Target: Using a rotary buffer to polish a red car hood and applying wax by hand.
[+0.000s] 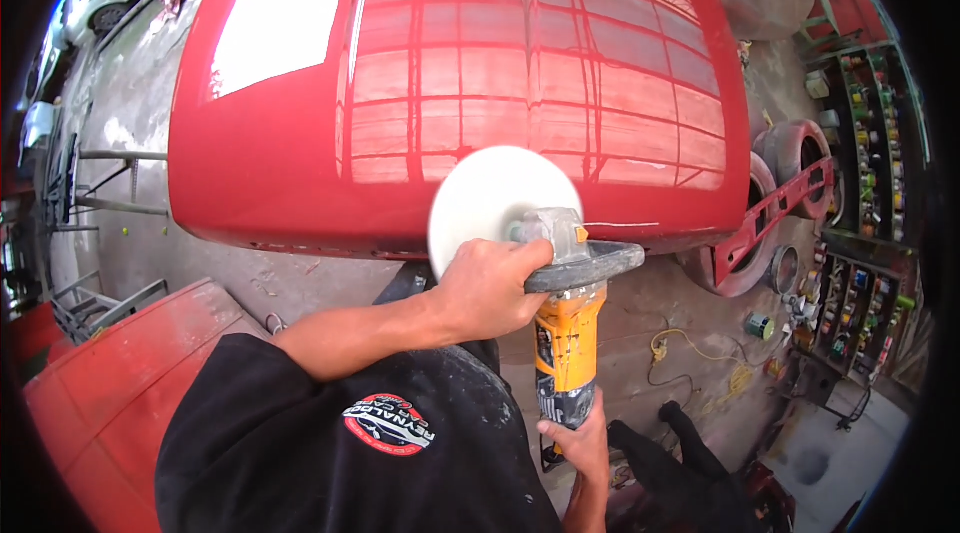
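A yellow and grey rotary polisher (568, 328) is held in both of my hands. Its round white pad (480, 195) overlaps the near edge of a large glossy red car panel (430, 148), blurred at its rim as if spinning. My left hand (490, 283) is closed around the left side of the dark loop handle (615, 263) by the polisher's head. Lower down, my right hand (582, 441) wraps the rear end of the body, partly hidden behind it. Whether the pad presses on the panel or is just above it, I cannot tell.
Metal stands (125, 203) and a second red panel (140, 353) lie to the left. On the right are tyres (800, 158) with a red strip (775, 218) across them, a yellow cord (735, 383) on the floor, and shelves of small containers (870, 133).
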Tool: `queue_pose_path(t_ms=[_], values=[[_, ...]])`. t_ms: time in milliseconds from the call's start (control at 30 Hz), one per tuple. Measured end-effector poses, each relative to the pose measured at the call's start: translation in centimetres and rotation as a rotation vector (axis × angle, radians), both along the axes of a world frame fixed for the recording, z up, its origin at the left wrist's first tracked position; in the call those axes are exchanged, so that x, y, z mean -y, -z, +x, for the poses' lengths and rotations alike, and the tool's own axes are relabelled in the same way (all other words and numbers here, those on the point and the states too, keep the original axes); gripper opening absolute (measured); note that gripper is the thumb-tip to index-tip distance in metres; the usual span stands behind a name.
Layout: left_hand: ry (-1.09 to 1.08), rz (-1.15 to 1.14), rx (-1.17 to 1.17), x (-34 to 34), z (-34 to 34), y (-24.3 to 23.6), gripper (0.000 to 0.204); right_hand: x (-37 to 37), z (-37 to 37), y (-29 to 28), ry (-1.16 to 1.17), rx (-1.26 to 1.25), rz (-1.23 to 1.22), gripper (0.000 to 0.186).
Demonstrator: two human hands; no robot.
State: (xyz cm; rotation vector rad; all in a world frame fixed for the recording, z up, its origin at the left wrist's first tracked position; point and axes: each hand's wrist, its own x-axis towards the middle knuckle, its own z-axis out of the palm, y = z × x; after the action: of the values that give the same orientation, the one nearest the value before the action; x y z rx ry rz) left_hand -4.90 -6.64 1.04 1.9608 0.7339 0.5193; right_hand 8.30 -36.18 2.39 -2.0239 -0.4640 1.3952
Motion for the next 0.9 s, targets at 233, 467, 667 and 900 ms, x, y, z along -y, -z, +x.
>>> queue_pose_path(t_ms=[233,467,667,900], values=[[-0.002,0.109,-0.102,-1.4,0.0,-2.7,0.023,-1.1,-0.2,1.0,0.028,-0.082,0.125,0.083],[-0.049,0.161,-0.068,-2.4,1.7,-2.1,0.021,-1.9,1.0,1.4,0.090,-0.164,0.151,0.078],[-0.144,0.199,-0.098,-6.0,6.0,-0.6,0.019,-6.5,5.9,2.4,0.051,-0.270,0.200,0.070],[-0.224,0.395,-0.084,-14.0,11.9,0.8,0.024,-14.8,11.9,4.5,-0.008,-0.303,0.288,0.054]])
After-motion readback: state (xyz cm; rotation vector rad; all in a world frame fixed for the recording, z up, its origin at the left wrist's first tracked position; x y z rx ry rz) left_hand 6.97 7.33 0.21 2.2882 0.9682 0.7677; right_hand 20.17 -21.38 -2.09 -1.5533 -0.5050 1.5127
